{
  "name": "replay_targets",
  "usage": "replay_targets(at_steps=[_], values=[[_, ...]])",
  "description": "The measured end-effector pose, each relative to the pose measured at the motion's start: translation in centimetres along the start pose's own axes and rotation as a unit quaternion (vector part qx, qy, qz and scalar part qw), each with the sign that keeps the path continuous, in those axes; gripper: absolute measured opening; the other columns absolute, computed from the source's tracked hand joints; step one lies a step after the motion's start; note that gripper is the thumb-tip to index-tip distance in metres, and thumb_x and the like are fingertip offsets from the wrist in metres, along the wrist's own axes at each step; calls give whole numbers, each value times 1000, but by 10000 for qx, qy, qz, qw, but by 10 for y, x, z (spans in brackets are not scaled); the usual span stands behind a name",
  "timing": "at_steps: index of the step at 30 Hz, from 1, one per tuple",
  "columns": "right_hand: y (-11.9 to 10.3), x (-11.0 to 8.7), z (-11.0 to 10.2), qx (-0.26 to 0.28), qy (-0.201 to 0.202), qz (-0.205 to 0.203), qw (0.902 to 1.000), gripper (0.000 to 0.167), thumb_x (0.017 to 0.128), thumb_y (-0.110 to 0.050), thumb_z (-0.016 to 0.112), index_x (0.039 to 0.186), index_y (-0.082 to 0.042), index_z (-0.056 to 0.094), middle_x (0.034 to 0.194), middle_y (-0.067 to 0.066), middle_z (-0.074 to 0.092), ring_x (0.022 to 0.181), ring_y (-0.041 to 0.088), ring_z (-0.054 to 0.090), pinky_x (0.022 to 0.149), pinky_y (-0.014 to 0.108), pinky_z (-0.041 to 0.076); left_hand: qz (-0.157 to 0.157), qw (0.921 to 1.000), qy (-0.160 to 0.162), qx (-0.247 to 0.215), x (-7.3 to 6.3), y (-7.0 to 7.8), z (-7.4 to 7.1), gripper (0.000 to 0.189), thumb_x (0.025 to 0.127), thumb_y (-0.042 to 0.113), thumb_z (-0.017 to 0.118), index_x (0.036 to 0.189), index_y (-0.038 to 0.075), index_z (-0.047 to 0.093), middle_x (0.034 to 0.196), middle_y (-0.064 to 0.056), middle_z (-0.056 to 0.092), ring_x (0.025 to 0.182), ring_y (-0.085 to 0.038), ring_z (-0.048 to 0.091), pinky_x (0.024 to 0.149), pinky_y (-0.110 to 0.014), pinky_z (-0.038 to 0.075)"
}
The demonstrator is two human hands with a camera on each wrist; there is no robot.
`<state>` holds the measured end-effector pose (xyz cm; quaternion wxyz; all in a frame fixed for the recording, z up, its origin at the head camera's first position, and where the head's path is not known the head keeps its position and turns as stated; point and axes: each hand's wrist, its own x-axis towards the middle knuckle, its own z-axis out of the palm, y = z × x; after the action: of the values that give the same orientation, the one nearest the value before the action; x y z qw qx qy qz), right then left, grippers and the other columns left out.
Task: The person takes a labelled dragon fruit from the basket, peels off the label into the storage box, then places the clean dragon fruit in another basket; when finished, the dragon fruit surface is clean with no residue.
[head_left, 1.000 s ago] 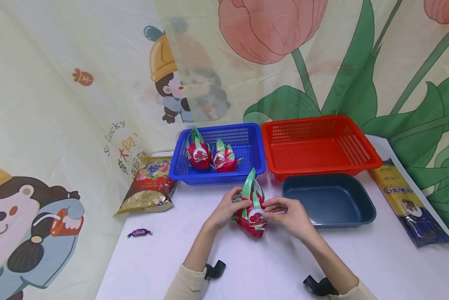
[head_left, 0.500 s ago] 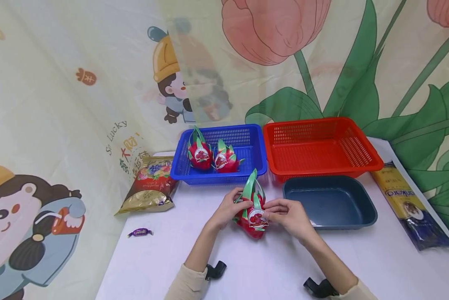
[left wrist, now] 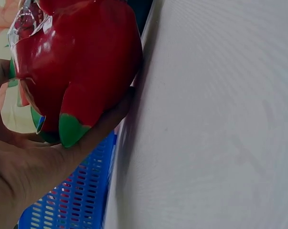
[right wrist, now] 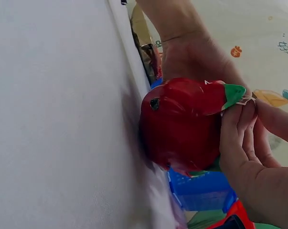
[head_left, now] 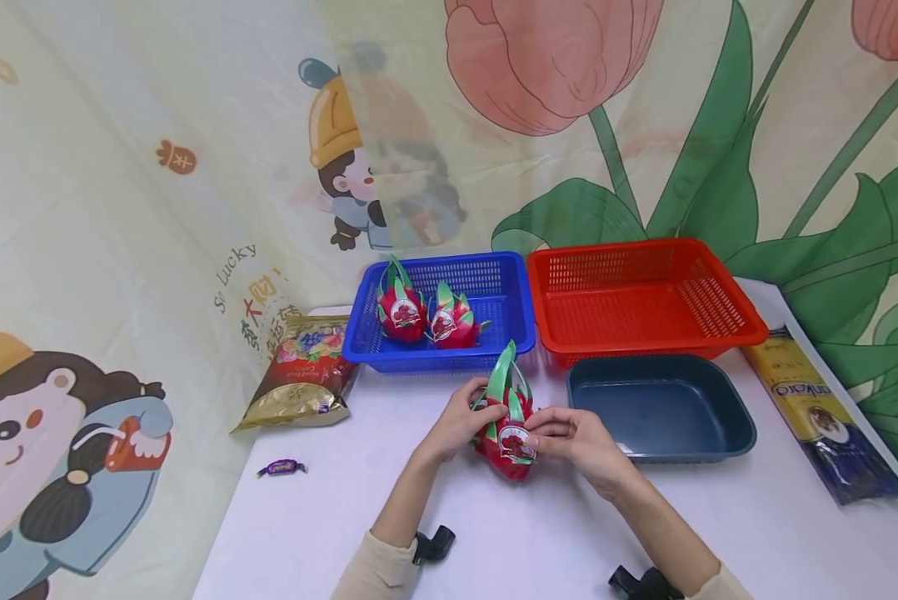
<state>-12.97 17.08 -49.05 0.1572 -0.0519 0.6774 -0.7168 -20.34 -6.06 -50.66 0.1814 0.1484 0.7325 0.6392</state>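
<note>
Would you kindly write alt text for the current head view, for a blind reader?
A person's left hand grips a dragon fruit on a white table while the right hand pinches at its label. Behind, a blue basket holds two more dragon fruits beside a red basket.

This is a curtained-off booth; what room holds it cannot be told. Cloth (head_left: 246,142) with floral and cartoon prints hangs behind and beside a white counter (head_left: 321,500) bearing a blue basket (head_left: 449,360) and a red basket (head_left: 644,342).
</note>
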Motion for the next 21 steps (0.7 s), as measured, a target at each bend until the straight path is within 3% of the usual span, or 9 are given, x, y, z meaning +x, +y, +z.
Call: replay_targets(at_steps=[3, 6, 10, 14, 21], values=[[-5, -3, -5, 342, -176, 96, 9992, 30, 96, -11, 76, 120, 4, 67, 107, 11, 76, 98, 21, 72, 88, 32, 63, -26, 10000, -15, 53, 1, -2, 0, 55, 94, 24, 71, 140, 0, 55, 122, -17, 71, 97, -18, 69, 86, -35, 62], [-18, -10, -14, 232, -57, -2, 9997, 30, 96, -11, 75, 121, 4, 67, 106, 10, 76, 95, 22, 73, 86, 34, 64, -106, 9999, -15, 91, 2, -5, -2, 55, 95, 27, 71, 142, 2, 55, 125, -17, 69, 102, -21, 68, 89, -38, 62], [-39, -16, -32, -626, 458, -282, 9966, 40, 94, -17, 79, 125, 6, 67, 107, 16, 76, 91, 25, 74, 83, 34, 64, -172, 9998, 25, 130, 1, -5, -4, 56, 96, 26, 70, 144, 3, 54, 128, -17, 67, 108, -25, 68, 94, -45, 61], [-60, -19, -56, -1301, 858, -272, 9874, 45, 94, -20, 79, 129, 4, 66, 113, 17, 74, 94, 23, 73, 82, 32, 64, -193, 9995, 33, 231, 0, -1, -4, 57, 96, 27, 69, 145, 2, 53, 129, -18, 66, 111, -27, 67, 96, -48, 60], [-78, -15, -98, -1731, 752, -275, 9817, 44, 98, -18, 74, 134, 5, 62, 115, 15, 73, 93, 18, 73, 81, 31, 64, -327, 9991, 30, 255, -1, 2, -1, 57, 97, 27, 68, 145, 3, 51, 129, -18, 65, 112, -27, 65, 97, -48, 60]])
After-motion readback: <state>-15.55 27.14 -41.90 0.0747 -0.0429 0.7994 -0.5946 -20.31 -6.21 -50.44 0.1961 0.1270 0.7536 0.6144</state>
